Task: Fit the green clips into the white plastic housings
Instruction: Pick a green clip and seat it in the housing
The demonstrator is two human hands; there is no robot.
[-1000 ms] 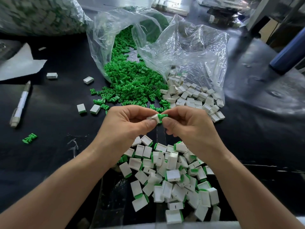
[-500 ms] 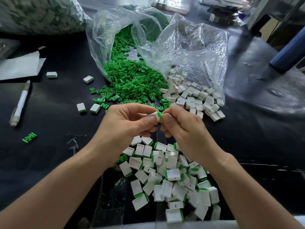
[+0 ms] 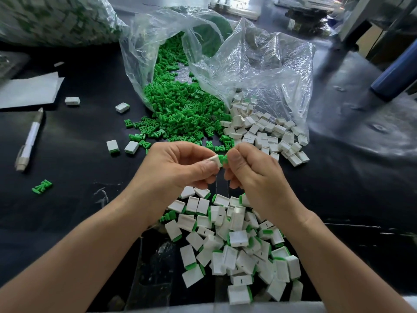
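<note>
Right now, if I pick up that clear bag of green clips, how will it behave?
Probably floppy: the clear bag is thin, crumpled film. Its mouth lies open on the table, so the green clips would likely spill.

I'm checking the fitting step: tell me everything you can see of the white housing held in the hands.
The white housing is a small, boxy piece of smooth-looking white plastic, largely hidden by fingers. The left hand pinches it between thumb and fingers, in the air, slightly tilted. At its right end a green clip, pinched by the right hand, meets it; how far the clip is in cannot be told.
</note>
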